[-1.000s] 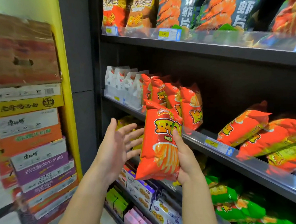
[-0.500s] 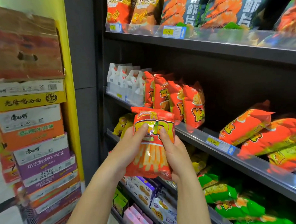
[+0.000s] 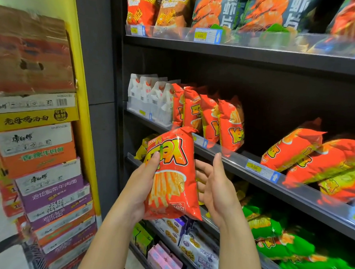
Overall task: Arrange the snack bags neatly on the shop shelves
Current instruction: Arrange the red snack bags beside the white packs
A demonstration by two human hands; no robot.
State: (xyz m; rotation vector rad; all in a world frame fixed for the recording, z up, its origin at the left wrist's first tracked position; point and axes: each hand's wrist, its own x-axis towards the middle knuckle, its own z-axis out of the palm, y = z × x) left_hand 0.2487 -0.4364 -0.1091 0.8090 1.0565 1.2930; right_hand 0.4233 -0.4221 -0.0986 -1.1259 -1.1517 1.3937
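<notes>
My left hand (image 3: 142, 180) grips an orange-red bag of fries snacks (image 3: 172, 174), upright, in front of the shelves. The thumb lies across the bag's front. Just right of the bag, my right hand (image 3: 217, 189) is open with its fingers spread, apart from the bag or barely touching its edge. On the middle shelf (image 3: 260, 173) behind stands a row of matching orange bags (image 3: 211, 117). More orange bags (image 3: 309, 156) lie tilted further right on that shelf.
White pouches (image 3: 148, 94) stand at the middle shelf's left end. The top shelf holds orange and dark shrimp-chip bags (image 3: 221, 9). Green bags (image 3: 291, 243) and cookie packs (image 3: 188, 238) fill the lower shelves. A tall stack of noodle cartons (image 3: 37, 145) stands at left beside a yellow post.
The bag passed from my right hand, through both hands, into my left hand. My right hand has let go and opened beside it. The bag now sits slightly tilted.
</notes>
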